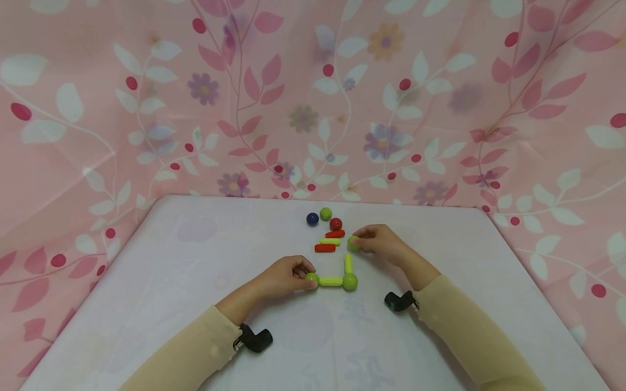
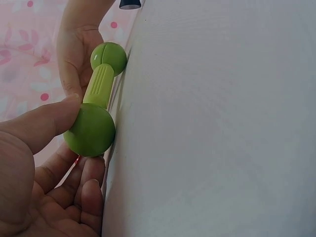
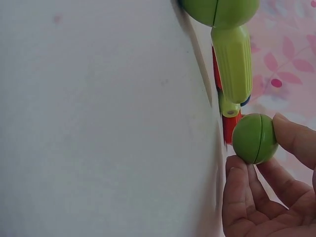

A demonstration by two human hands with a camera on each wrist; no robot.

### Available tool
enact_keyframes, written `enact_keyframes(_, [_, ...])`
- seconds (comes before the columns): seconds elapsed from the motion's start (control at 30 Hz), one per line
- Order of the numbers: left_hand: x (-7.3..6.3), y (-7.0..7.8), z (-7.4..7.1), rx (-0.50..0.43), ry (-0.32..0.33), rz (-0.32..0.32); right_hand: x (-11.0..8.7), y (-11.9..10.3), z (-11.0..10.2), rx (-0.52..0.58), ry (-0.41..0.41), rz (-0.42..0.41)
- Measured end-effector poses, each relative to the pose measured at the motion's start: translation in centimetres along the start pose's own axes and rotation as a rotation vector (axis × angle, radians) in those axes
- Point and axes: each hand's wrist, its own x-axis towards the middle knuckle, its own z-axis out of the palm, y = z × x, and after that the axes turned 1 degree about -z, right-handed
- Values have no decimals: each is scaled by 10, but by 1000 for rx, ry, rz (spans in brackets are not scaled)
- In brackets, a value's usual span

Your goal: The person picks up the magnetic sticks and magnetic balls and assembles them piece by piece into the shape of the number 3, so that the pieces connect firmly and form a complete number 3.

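My left hand [image 1: 287, 278] pinches a green ball [image 2: 91, 131] between thumb and fingers. From that ball a yellow-green ribbed rod [image 1: 331, 281] runs right to a second green ball [image 1: 349, 282] at the corner. Another yellow-green rod [image 1: 348, 264] sticks out from the corner ball toward the far side, making an L shape. With thumb and fingers, my right hand [image 1: 383, 243] holds a separate green ball [image 3: 253, 139] just beyond this rod's free end. In the right wrist view a gap shows between the ball and the rod tip.
Beyond the L lie two red rods [image 1: 325, 248] and a yellow-green rod [image 1: 330, 241]. Farther back sit a dark blue ball [image 1: 312, 219], a green ball [image 1: 325, 213] and a red ball [image 1: 336, 224]. A floral curtain [image 1: 303, 98] hangs behind the white table [image 1: 195, 271].
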Motion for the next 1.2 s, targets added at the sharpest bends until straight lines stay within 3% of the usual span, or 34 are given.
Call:
enact_keyframes(0.4, [0, 1, 0, -7, -1, 16, 5, -9, 6, -4, -57, 47])
enact_keyframes(0.8, [0, -1, 0, 11, -2, 7, 9, -10, 14, 0, -45, 96])
enact_keyframes(1.2, [0, -2, 0, 3, 2, 9, 11, -9, 16, -17, -43, 79])
